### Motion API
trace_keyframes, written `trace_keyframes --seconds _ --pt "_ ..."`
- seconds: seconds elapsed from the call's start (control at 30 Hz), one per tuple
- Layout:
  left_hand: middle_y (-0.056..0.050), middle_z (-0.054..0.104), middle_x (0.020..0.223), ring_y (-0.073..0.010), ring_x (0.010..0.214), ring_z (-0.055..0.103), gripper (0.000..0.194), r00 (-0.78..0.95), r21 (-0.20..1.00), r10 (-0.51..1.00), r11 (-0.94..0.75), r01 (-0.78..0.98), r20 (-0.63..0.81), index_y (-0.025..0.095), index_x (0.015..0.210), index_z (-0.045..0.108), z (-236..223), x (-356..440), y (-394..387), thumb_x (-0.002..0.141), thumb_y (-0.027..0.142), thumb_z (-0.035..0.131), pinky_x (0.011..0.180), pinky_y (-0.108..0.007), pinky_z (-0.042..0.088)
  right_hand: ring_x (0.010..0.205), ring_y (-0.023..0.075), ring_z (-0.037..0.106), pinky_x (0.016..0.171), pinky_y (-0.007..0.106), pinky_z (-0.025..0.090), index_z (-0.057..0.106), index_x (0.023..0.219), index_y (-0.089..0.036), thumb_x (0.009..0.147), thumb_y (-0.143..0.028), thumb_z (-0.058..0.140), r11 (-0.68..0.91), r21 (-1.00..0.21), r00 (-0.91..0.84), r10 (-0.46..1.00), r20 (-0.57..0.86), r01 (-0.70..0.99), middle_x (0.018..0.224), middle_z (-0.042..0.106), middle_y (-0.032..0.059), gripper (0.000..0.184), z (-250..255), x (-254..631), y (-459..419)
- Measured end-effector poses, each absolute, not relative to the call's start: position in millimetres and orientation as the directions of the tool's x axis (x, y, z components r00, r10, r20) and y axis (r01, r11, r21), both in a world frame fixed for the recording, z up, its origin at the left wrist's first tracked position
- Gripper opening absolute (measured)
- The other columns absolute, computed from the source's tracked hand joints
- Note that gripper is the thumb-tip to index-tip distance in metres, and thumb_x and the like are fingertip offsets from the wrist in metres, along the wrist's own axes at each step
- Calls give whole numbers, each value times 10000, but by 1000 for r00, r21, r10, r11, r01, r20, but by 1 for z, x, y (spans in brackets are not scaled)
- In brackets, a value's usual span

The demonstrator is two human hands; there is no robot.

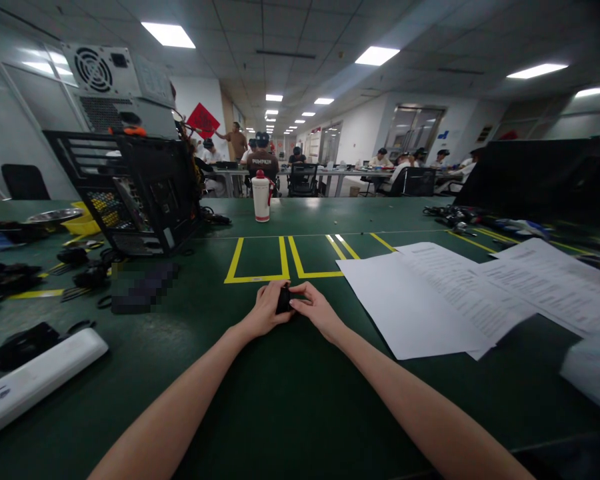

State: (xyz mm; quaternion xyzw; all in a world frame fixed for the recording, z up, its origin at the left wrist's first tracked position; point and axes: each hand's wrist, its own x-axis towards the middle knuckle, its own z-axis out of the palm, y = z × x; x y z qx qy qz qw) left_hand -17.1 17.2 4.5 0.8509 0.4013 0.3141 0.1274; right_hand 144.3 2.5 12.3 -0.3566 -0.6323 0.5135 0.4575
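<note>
A small black object (283, 300), rounded and too dark to name, is between my hands just below the yellow tape outlines. My left hand (267, 309) is wrapped round it from the left, fingers closed. From the right, the thumb and forefinger of my right hand (314, 307) pinch at its edge. Whether something thin lies in that pinch is too small to see. Both forearms reach in over the green table (300, 407).
Yellow tape (257, 279) marks boxes on the table. Printed papers (430, 300) lie to the right. An open computer case (145, 193), cables (93, 270) and a white power strip (40, 380) are left. A white bottle (262, 199) stands ahead; several people sit beyond.
</note>
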Motion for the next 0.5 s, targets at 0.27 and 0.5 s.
trace_keyframes --seconds 0.27,0.5 --pt "-71 409 1131 -229 1079 388 541 477 456 758 -650 607 445 215 1153 284 2 -17 19 689 270 556 934 -418 251 988 156 489 889 346 358 491 1022 -233 712 -235 537 193 -981 -347 920 183 -5 1091 511 25 313 9 144 7" --pt "-65 401 1139 -219 1088 377 548 498 456 745 -666 590 443 220 1165 275 4 -18 17 695 256 555 947 -409 239 940 150 508 850 333 382 508 890 -221 726 -297 523 249 -968 -301 921 248 -37 955 546 3 181 8 141 9"
